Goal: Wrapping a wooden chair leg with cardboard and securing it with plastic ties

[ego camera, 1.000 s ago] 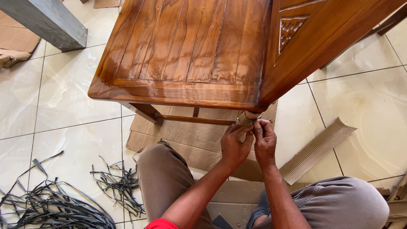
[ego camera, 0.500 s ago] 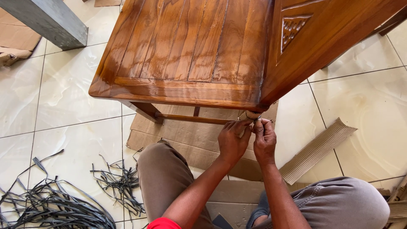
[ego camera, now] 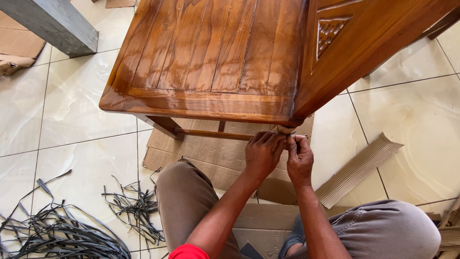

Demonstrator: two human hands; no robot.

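A varnished wooden chair point(ego camera: 211, 62) stands in front of me, its seat seen from above. Just below the seat's front right corner, the chair leg point(ego camera: 286, 129) carries a brown cardboard wrap. My left hand point(ego camera: 261, 154) and my right hand point(ego camera: 299, 160) meet there, fingers pinched on the wrap and on a thin dark strap around it. The leg itself is mostly hidden behind my hands and the seat edge.
Flattened cardboard sheets point(ego camera: 211, 153) lie under the chair on the white tiled floor. A corrugated cardboard strip point(ego camera: 357, 170) lies to the right. Tangled black strapping point(ego camera: 62, 230) sits at the lower left. A grey post point(ego camera: 55, 24) leans at the upper left.
My left hand has crept upward and closed over the wrapped leg. The right hand has stayed almost still at the same spot.
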